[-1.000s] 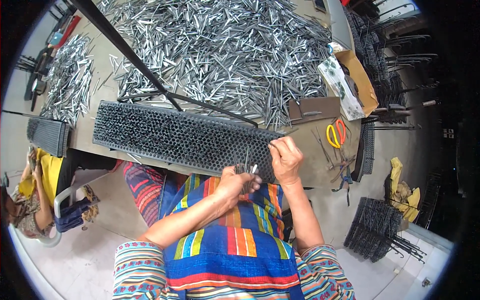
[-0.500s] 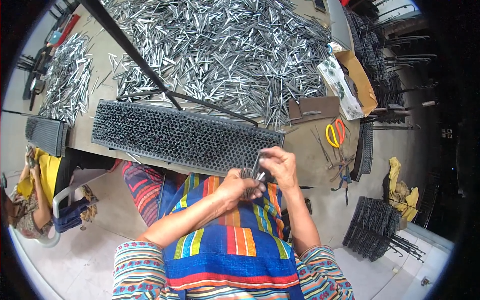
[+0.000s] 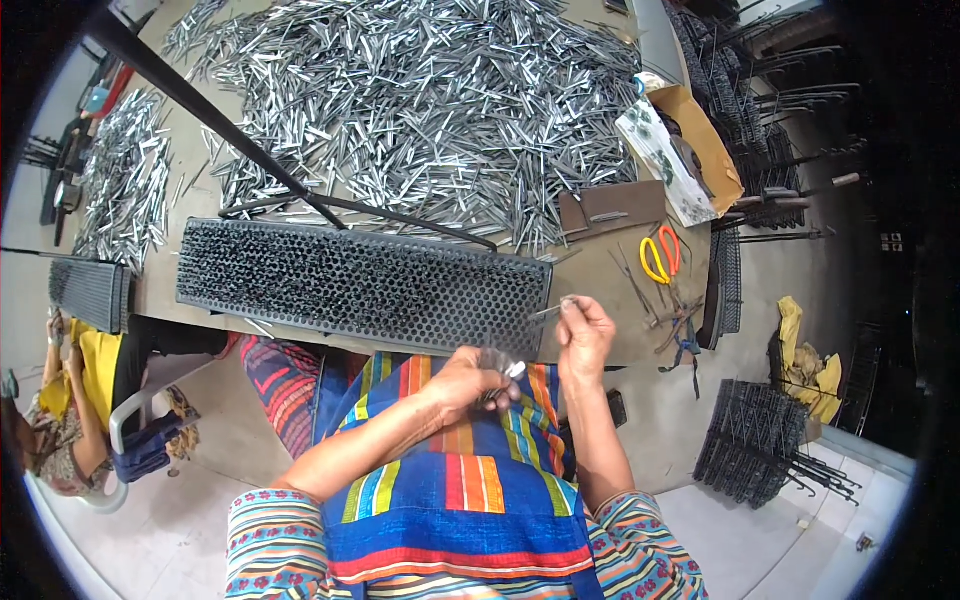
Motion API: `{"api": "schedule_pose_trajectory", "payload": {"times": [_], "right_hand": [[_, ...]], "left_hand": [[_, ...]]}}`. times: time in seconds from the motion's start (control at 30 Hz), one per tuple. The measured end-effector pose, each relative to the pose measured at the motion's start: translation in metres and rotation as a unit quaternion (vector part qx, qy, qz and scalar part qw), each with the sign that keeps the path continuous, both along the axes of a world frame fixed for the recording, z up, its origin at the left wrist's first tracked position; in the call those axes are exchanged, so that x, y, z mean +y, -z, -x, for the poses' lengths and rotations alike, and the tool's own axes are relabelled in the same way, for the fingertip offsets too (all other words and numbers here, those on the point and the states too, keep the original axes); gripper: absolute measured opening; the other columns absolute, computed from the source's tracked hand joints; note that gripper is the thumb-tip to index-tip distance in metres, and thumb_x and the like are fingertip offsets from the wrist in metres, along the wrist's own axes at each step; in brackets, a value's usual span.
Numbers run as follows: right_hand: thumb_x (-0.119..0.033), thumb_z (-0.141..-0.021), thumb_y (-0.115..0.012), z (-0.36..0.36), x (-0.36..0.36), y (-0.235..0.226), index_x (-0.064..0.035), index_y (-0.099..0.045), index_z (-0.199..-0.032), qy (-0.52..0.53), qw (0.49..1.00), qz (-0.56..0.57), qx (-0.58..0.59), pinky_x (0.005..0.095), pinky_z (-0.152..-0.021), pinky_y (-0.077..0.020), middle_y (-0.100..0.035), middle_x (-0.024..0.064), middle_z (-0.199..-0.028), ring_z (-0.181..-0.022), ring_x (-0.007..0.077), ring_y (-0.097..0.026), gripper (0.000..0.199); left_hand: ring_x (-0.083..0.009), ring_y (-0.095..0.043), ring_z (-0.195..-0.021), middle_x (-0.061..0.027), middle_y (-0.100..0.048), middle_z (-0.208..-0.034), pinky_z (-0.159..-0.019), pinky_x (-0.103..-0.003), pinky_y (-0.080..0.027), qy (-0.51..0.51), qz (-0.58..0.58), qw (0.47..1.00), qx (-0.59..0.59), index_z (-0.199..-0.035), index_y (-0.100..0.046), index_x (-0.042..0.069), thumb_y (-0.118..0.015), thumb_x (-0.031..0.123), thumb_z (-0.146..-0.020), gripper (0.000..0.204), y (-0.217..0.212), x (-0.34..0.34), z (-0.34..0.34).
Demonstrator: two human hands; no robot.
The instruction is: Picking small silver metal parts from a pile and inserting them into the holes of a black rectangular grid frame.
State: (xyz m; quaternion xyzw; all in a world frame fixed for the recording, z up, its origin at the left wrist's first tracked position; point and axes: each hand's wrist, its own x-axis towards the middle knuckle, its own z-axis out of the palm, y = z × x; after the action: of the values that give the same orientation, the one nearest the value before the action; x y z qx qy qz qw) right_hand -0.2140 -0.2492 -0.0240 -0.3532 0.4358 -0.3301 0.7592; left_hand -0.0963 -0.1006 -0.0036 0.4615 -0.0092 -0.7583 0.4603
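My left hand [image 3: 458,386] is closed around a bunch of slender metal pieces [image 3: 514,370] in front of my apron, their bright ends poking out past the fingers. To its right, my right hand [image 3: 586,342] pinches one thin metal piece [image 3: 543,314] between thumb and fingertips, pointing left toward the rack. The long black perforated rack [image 3: 490,305] lies along the table's near edge. Its left and middle holes are filled with upright dark pieces, while bare holes show at the right end. A black rod frame rises from its far side.
A broad heap of loose metal pieces [image 3: 420,110] covers the table behind the rack. On the right are yellow-and-orange-handled pliers [image 3: 660,255], a brown flat block [image 3: 625,205] and a cardboard box [image 3: 715,150]. A co-worker [image 3: 75,400] sits at the left; black racks [image 3: 750,440] stand lower right.
My right hand has moved away from my left hand, slightly right, with one metal piece in its fingertips. My left hand keeps the bunch. The whole view has shifted slightly.
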Motion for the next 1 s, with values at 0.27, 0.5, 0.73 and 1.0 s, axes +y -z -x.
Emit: {"api": "schedule_pose_trajectory", "payload": {"times": [0.27,0.5,0.73,1.0], "right_hand": [[0.0,-0.081,-0.066,-0.015,0.028,-0.014,0.0012,-0.067,-0.081,-0.179,0.982,-0.018,0.052,0.0185,-0.04,-0.0315,-0.062,0.0021,-0.065,-0.043,0.0038,-0.043,0.001],[0.003,-0.079,-0.067,-0.025,0.04,-0.006,0.004,-0.068,-0.089,-0.198,0.979,-0.02,0.04,0.0186,-0.042,-0.0355,-0.062,0.0017,-0.065,-0.046,0.0037,-0.047,0.009],[0.005,-0.081,-0.066,-0.055,0.031,-0.007,0.0024,-0.067,-0.088,-0.079,0.976,0.2,0.045,0.0182,-0.044,-0.0357,-0.062,0.0017,-0.073,-0.05,0.004,-0.048,0.008],[0.004,-0.076,-0.069,-0.102,0.027,-0.003,0.001,-0.066,-0.084,-0.095,0.855,0.495,0.125,0.0276,-0.056,-0.0479,-0.063,0.009,-0.076,-0.062,0.0168,-0.061,0.01]], "left_hand": [[-0.0164,-0.066,-0.069,-0.0105,-0.07,-0.084,-0.058,-0.028,-0.054,-0.194,-0.053,0.978,-0.063,-0.095,-0.065,0.001,-0.057,0.002,-0.089,0.01,-0.01,-0.008,-0.006],[-0.0173,-0.067,-0.068,-0.0095,-0.07,-0.084,-0.057,-0.029,-0.055,-0.235,-0.048,0.968,-0.077,-0.094,-0.064,0.001,-0.06,0.001,-0.088,0.007,-0.011,0.006,-0.012],[-0.0229,-0.069,-0.07,-0.0149,-0.069,-0.086,-0.062,-0.034,-0.06,-0.298,-0.098,0.949,-0.025,-0.093,-0.061,0.0,-0.055,-0.005,-0.085,0.01,-0.005,0.017,-0.015],[-0.0212,-0.068,-0.071,-0.0134,-0.069,-0.086,-0.061,-0.033,-0.06,-0.307,-0.111,0.944,-0.039,-0.092,-0.062,0.0,-0.057,-0.004,-0.085,0.01,-0.005,0.025,-0.019]]}}
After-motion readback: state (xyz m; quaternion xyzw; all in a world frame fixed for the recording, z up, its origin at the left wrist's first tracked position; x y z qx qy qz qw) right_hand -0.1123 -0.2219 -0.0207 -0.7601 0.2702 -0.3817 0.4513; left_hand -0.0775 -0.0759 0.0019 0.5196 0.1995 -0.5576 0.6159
